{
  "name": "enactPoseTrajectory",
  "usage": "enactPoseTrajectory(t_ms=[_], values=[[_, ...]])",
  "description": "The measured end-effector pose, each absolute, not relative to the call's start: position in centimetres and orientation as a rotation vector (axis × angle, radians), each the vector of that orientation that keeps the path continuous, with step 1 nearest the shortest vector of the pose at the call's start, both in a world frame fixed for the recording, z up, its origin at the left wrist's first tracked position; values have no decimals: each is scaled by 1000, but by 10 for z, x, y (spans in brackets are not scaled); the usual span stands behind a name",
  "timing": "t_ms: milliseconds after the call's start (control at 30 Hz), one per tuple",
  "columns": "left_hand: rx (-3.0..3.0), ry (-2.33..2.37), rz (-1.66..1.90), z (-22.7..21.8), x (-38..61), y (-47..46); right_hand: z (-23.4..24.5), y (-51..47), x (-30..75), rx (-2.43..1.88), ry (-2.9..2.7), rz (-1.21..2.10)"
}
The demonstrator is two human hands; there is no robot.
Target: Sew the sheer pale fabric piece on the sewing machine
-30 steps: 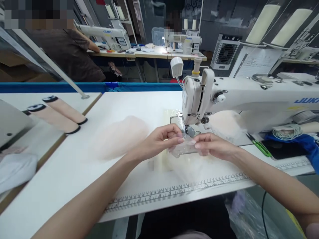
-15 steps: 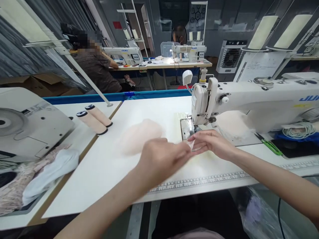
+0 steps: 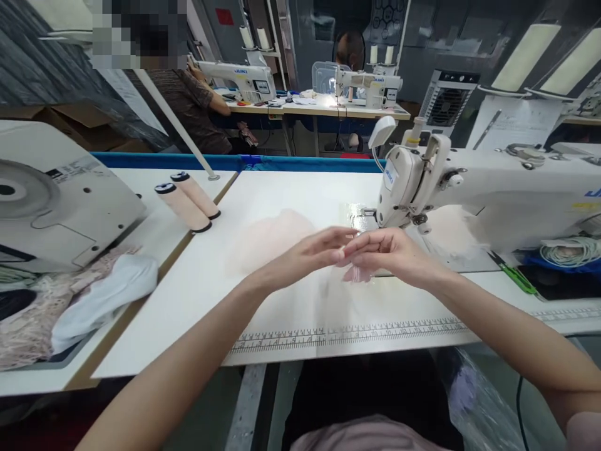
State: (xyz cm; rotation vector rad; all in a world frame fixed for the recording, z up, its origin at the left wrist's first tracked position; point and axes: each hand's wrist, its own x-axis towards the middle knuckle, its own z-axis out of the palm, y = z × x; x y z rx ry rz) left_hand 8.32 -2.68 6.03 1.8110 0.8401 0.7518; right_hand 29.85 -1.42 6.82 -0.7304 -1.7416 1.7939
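My left hand (image 3: 323, 247) and my right hand (image 3: 394, 254) meet in front of the sewing machine's head (image 3: 406, 181). Their fingertips are pinched together on a thin, pale pink fabric piece (image 3: 359, 274). Part of it shows below my right fingers; the rest is faint or hidden by the hands. The needle area lies just behind my right hand and is mostly covered by it. Left of the hands, a pale pink sheer fabric (image 3: 267, 241) lies on the white table (image 3: 282, 307).
Two peach thread cones (image 3: 183, 207) lie to the left. Green-handled snips (image 3: 519, 279) rest at right by a coil of cord (image 3: 570, 248). A ruler strip (image 3: 352, 334) runs along the front edge. Another machine (image 3: 61, 200) stands at left; a person (image 3: 181, 106) sits beyond.
My left hand has turned from a blurred fist to longer, flatter fingers against the right hand. Both hands are slightly farther left of the needle, and more pink fabric shows below them. The view has shifted.
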Motion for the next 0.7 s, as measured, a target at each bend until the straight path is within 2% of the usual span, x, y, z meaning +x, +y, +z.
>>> enactPoseTrajectory(t_ms=[100,200,367,533,700], values=[[1674,669,466,52,73,-10,70,-14,297,-678,-1857,1690],[1567,768,424,45,51,-19,69,-14,300,-706,-1941,1609],[1445,1001,721,43,-2,-46,65,-7,286,-739,-2010,1591],[1368,1423,1096,55,-32,-18,51,27,235,-669,-1885,1537],[1403,1702,1043,42,-31,23,28,64,201,-870,-1788,1628]])
